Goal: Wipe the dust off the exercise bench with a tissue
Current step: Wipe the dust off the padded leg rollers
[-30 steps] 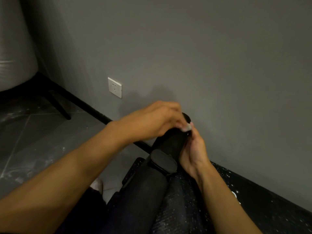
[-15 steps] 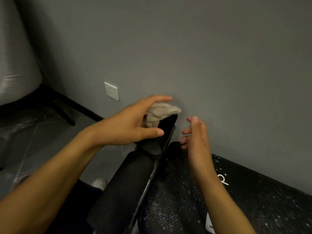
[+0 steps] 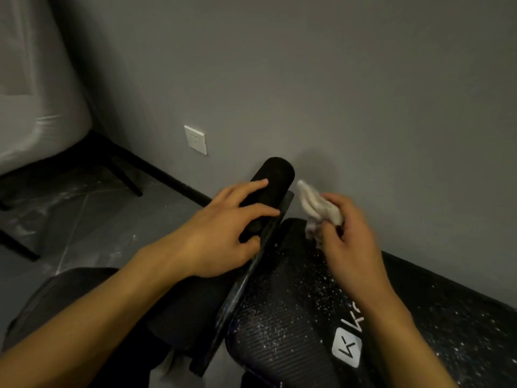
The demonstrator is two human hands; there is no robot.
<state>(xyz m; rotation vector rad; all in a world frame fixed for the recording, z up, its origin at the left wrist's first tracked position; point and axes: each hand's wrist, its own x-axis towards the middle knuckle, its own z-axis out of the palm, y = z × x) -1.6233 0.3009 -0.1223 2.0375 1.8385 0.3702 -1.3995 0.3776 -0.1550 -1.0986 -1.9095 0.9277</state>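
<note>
You're gripping the tissue (image 3: pixel 316 204) in your right hand (image 3: pixel 347 239) over the bench pad (image 3: pixel 279 317), left hand (image 3: pixel 221 242) resting straight-fingered on the foam roller (image 3: pixel 275 175); dust (image 3: pixel 321 278) is speckling the pad, so most wiping is likely remaining.

We held a crumpled white tissue (image 3: pixel 317 207) at the far end of the black ribbed padded exercise bench (image 3: pixel 279 317), which was dust-speckled, its black foam roller (image 3: pixel 272 186) just beside the tissue.
</note>
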